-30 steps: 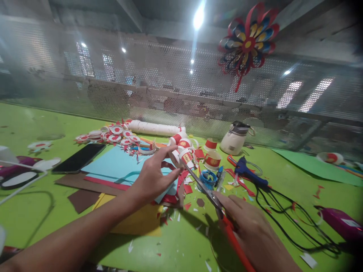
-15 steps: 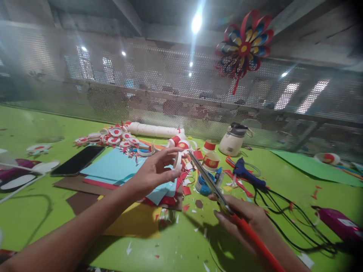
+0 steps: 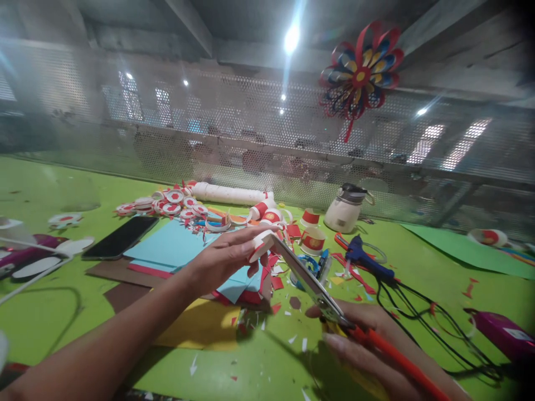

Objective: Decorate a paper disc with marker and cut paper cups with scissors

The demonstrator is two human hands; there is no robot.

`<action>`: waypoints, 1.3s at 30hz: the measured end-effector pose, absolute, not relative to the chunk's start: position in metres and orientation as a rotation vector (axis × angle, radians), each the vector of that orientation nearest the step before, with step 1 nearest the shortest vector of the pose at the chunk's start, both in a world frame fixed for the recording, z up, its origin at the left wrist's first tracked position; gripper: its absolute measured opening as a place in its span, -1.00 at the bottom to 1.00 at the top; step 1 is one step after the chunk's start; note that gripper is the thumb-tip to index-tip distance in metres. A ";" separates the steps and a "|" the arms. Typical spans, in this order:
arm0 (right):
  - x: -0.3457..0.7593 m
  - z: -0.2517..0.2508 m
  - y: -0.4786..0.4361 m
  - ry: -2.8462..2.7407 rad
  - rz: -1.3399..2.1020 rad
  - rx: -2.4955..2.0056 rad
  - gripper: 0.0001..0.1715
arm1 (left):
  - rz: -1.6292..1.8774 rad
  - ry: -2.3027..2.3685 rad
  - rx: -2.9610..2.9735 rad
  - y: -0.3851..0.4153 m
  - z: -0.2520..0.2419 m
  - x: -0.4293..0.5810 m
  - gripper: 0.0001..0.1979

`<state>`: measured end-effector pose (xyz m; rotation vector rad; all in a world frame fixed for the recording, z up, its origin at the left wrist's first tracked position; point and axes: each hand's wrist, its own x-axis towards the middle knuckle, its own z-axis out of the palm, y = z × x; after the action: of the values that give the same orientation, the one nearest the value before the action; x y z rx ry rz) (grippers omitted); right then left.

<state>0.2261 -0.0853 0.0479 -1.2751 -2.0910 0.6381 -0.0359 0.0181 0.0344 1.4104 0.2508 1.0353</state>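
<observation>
The right hand (image 3: pixel 387 322) grips scissors (image 3: pixel 326 303), their tips at the paper-cup piece (image 3: pixel 261 246) pinched in the left hand (image 3: pixel 223 253); its trimming looks unfinished. Beyond, on the worktop (image 3: pixel 259 373), shortened cups (image 3: pixel 313 241) look already cut; farther back, heaped red-and-white discs (image 3: pixel 171 209) seem assembled.

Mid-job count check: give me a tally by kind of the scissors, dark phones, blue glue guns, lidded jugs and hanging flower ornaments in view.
Scissors: 1
Dark phone: 1
Blue glue gun: 1
Lidded jug: 1
Hanging flower ornament: 1
Total: 5
</observation>
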 end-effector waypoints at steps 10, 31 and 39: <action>0.234 0.040 -0.089 -2.012 0.765 -1.403 -0.60 | 0.854 0.200 1.289 0.018 0.036 -0.036 -0.52; 0.250 0.036 -0.091 -1.978 1.157 -1.291 -0.65 | 0.674 0.386 1.117 0.018 0.036 -0.041 -0.50; 0.240 0.042 -0.100 -1.929 0.940 -1.352 -0.65 | 0.701 0.347 1.118 0.019 0.033 -0.041 -0.59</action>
<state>0.2404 -0.1000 0.0415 -1.3521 -1.9286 0.9401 -0.0406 0.0193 0.0328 1.1180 0.3470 0.7006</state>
